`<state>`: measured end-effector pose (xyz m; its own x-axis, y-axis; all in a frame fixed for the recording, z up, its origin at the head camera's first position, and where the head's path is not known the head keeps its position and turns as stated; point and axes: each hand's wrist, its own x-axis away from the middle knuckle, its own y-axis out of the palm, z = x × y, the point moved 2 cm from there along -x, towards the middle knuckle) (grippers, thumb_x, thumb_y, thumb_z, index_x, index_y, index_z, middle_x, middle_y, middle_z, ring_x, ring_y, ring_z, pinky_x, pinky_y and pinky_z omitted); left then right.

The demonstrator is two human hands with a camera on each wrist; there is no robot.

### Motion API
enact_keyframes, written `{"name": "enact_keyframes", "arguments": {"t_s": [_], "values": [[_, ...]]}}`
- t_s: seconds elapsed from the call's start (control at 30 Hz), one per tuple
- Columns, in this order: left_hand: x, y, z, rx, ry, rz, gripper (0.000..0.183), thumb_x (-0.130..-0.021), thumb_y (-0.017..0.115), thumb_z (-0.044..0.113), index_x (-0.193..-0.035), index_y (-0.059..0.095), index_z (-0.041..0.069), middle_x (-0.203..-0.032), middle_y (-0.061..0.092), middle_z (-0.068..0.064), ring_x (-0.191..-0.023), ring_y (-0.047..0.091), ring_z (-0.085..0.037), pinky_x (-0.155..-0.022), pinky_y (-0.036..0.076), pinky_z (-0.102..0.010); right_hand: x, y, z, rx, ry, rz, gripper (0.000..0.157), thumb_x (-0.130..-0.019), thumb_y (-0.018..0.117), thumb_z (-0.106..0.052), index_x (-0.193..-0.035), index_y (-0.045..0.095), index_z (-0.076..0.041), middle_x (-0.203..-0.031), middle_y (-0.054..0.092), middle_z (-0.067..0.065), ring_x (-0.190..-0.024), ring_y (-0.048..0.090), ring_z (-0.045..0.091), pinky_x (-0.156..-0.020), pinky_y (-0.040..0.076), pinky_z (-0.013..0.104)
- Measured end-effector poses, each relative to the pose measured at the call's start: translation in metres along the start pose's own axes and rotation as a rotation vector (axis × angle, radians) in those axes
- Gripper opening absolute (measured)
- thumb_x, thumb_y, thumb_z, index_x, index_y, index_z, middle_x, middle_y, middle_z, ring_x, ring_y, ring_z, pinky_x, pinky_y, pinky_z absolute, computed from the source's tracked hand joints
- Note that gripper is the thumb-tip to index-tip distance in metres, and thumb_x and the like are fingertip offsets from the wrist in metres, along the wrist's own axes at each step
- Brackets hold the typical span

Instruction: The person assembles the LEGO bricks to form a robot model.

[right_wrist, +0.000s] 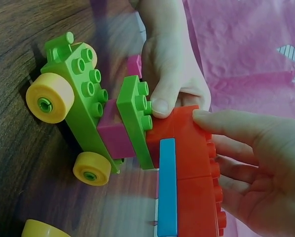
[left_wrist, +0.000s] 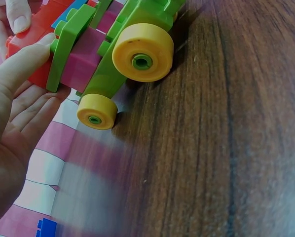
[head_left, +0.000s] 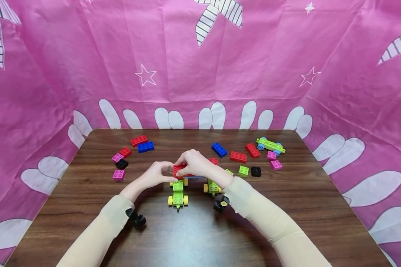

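A joined toy build spans two lime-green wheeled bases with yellow wheels, the left base (head_left: 178,197) and the right base (head_left: 213,187). On the left base sit a pink brick (right_wrist: 117,134), a lime-green brick (right_wrist: 129,111) and red bricks (right_wrist: 194,163), with a light-blue plate (right_wrist: 167,192) under part of the red. My left hand (head_left: 153,173) holds the end red brick, its thumb beside the green studs and fingers behind. From the other side my right hand (head_left: 196,163) pinches the same red brick between thumb and fingers. My right forearm partly hides the right base.
Loose red, blue, pink and black bricks, such as a pink brick (head_left: 118,175), lie at the left. Toward the right are a blue brick (head_left: 219,150), a red brick (head_left: 238,157), a black brick (head_left: 255,171) and a green wheeled base (head_left: 270,145) with blue wheels.
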<state>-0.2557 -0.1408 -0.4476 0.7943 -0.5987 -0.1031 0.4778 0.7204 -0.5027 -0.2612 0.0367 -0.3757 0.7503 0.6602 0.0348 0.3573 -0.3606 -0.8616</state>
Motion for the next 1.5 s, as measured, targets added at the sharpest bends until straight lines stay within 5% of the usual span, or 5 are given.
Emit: {"name": "enact_keyframes", "arguments": {"t_s": [0.17, 0.43, 0.73, 1.27, 1.5], "values": [[0.001, 0.002, 0.005, 0.002, -0.020, -0.004, 0.031, -0.083, 0.074, 0.007, -0.112, 0.065, 0.001, -0.110, 0.070, -0.014, -0.105, 0.065, -0.028, -0.094, 0.052, -0.040, 0.002, 0.001, -0.001, 0.001, 0.007, -0.004, 0.028, -0.081, 0.079, -0.022, -0.106, 0.075, -0.009, -0.100, 0.072, 0.005, -0.090, 0.063, 0.015, -0.076, 0.054, 0.024], [0.006, -0.002, 0.035, 0.000, -0.013, -0.023, 0.027, -0.084, 0.073, 0.004, -0.109, 0.064, 0.000, -0.108, 0.070, -0.016, -0.105, 0.065, -0.030, -0.093, 0.053, -0.040, 0.004, 0.000, -0.001, 0.019, 0.009, 0.016, 0.028, -0.081, 0.079, -0.022, -0.106, 0.075, -0.009, -0.099, 0.072, 0.005, -0.089, 0.063, 0.015, -0.074, 0.054, 0.023], [0.001, 0.002, 0.008, -0.004, -0.012, -0.021, 0.028, -0.086, 0.071, 0.006, -0.111, 0.062, 0.000, -0.110, 0.069, -0.016, -0.107, 0.064, -0.032, -0.092, 0.053, -0.041, 0.003, 0.001, 0.001, -0.026, 0.015, 0.010, 0.027, -0.081, 0.079, -0.022, -0.105, 0.075, -0.009, -0.098, 0.073, 0.003, -0.087, 0.064, 0.013, -0.074, 0.053, 0.023], [0.001, -0.002, 0.012, -0.085, -0.009, -0.044, 0.042, -0.083, 0.076, 0.023, -0.119, 0.063, 0.006, -0.118, 0.068, -0.010, -0.114, 0.061, -0.027, -0.098, 0.048, -0.046, 0.005, 0.001, 0.006, -0.062, -0.005, 0.006, 0.031, -0.082, 0.077, -0.023, -0.107, 0.069, -0.007, -0.101, 0.071, 0.004, -0.090, 0.064, 0.014, -0.081, 0.054, 0.026], [0.001, -0.008, 0.022, -0.131, -0.011, -0.056, 0.057, -0.083, 0.076, 0.029, -0.130, 0.057, 0.002, -0.127, 0.063, -0.013, -0.119, 0.057, -0.030, -0.100, 0.046, -0.050, 0.011, -0.007, 0.011, -0.114, -0.021, 0.077, 0.041, -0.084, 0.075, -0.030, -0.114, 0.067, -0.004, -0.111, 0.070, 0.008, -0.104, 0.066, 0.019, -0.090, 0.054, 0.032]]}}
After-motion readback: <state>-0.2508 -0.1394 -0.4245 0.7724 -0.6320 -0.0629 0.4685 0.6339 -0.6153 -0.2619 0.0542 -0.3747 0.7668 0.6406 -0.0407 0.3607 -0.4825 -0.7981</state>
